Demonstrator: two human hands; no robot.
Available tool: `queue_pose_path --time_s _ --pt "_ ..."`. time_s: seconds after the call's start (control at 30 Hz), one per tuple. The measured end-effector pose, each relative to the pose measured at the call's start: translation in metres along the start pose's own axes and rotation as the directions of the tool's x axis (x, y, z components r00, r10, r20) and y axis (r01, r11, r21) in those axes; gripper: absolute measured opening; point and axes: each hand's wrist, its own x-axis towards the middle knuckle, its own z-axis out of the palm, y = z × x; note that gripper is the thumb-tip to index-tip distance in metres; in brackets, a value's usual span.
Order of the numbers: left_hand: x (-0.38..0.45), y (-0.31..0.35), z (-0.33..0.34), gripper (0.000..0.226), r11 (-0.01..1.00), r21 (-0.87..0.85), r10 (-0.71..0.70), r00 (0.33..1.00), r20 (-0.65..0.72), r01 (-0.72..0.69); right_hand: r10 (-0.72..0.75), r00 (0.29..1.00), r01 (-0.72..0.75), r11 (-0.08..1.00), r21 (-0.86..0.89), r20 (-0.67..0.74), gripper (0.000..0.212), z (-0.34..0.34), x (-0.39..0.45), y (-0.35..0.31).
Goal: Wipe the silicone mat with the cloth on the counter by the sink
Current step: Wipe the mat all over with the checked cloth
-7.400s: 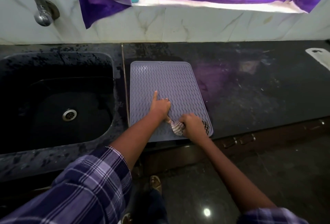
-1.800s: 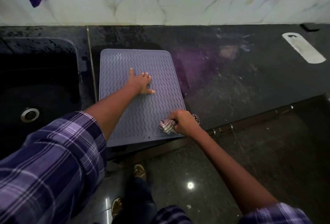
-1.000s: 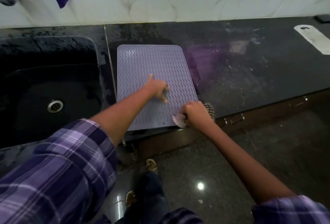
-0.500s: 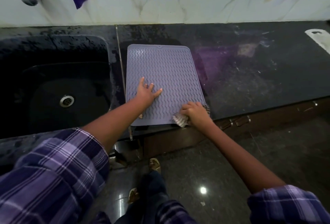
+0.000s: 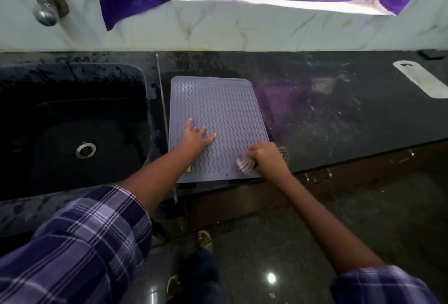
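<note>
Half a second ago the left hand (image 5: 196,139) lay in much the same spot, and it still presses flat on the grey-lilac silicone mat with the wavy ribbing (image 5: 218,109), fingers straight and spread, pinning it to the black stone tabletop (image 5: 339,119) just right of the dark sink (image 5: 72,90). A second ago that hand was curled with one finger pointing, so the flat press is new — a steadier anchor for wiping. The right hand (image 5: 266,158) has stayed at the mat's near right corner, its fingers clenched round the bunched checked cloth (image 5: 245,165), and it is blurred, which suggests a rubbing stroke in progress. Judging by this, the wiping has lingered on that corner; the far half of the mat and its left side look yet to be covered.

Most of the cloth is buried under the right hand — only a wad at the left and a fringe at the right show. Whether the mat is wet or soiled cannot be made out. The steel tap (image 5: 43,10) is cut off at the top left, and a pale flat object (image 5: 421,79) runs out of view at the far right edge.
</note>
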Motion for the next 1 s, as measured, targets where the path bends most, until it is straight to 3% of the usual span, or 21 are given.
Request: queue_pose_path --time_s 0.07,0.17,0.2,0.37,0.43,0.53,0.6,0.7,0.8,0.93,1.0 --pt "0.0 0.0 0.0 0.103 1.0 0.006 -0.006 1.0 -0.002 0.006 -0.093 0.996 0.092 0.995 0.03 0.018 0.035 0.015 -0.014 -0.009" --pt "-0.002 -0.003 0.0 0.114 1.0 0.003 0.014 1.0 0.017 -0.014 -0.105 0.993 0.107 0.993 0.04 -0.059 0.041 0.022 -0.033 0.01" --pt "-0.002 -0.003 -0.001 0.116 1.0 -0.002 0.019 1.0 0.025 -0.019 -0.098 0.995 0.099 0.995 0.026 -0.027 0.041 0.02 -0.037 0.018" --pt "0.0 -0.006 -0.001 0.11 0.998 -0.033 0.057 0.998 0.007 -0.056 0.051 0.98 -0.026 0.991 -0.13 0.195 0.042 0.003 -0.026 0.05" --pt "0.002 -0.011 0.0 0.113 0.994 -0.065 0.085 0.996 0.011 -0.084 0.106 0.975 -0.077 0.986 -0.15 0.194 0.037 -0.009 -0.014 0.06" --pt "0.012 -0.025 -0.005 0.114 0.971 -0.19 0.147 0.989 0.013 -0.141 0.221 0.975 -0.222 0.97 0.098 0.021 0.033 -0.025 0.012 0.062" --pt "0.02 -0.036 -0.01 0.113 0.937 -0.321 0.138 0.99 -0.014 -0.135 0.261 0.965 -0.238 0.92 0.313 -0.034 0.029 -0.033 0.033 0.051" --pt "0.032 -0.058 -0.011 0.082 0.92 -0.383 0.045 0.993 -0.111 -0.085 0.227 0.973 -0.217 0.861 0.461 0.033 0.025 -0.033 0.065 0.031" --pt "0.045 -0.084 -0.003 0.053 0.92 -0.392 -0.081 0.984 -0.16 0.012 0.218 0.974 -0.219 0.853 0.474 0.056 0.017 -0.03 0.101 0.02" --pt "0.064 -0.115 0.001 0.038 0.861 -0.483 -0.258 0.956 -0.142 0.161 0.229 0.972 -0.185 0.87 0.457 -0.042 0.011 -0.036 0.158 0.015" --pt "0.076 -0.129 0.002 0.051 0.83 -0.515 -0.331 0.933 -0.142 0.216 0.208 0.971 -0.146 0.903 0.403 -0.115 0.011 -0.038 0.192 0.013"
